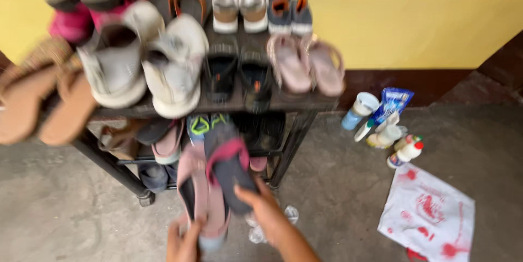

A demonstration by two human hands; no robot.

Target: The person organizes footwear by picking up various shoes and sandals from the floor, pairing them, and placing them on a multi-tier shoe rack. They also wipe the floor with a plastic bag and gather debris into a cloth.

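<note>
A dark metal shoe rack [297, 131] stands against a yellow wall, loaded with several pairs of shoes and sandals. In front of its lower shelf I hold a pair of grey flip-flops with pink straps. My left hand [182, 243] grips the heel end of the left flip-flop [196, 196]. My right hand [264, 207] holds the right flip-flop [231, 172] at its heel. Both point toward the rack. The picture is blurred.
White sneakers [144, 63], brown sandals [43, 98], black sandals [237, 74] and pink shoes [308, 65] fill the top. Right of the rack, bottles and a blue pouch [384, 123] stand on the concrete floor. A white bag with red print [430, 215] lies nearer.
</note>
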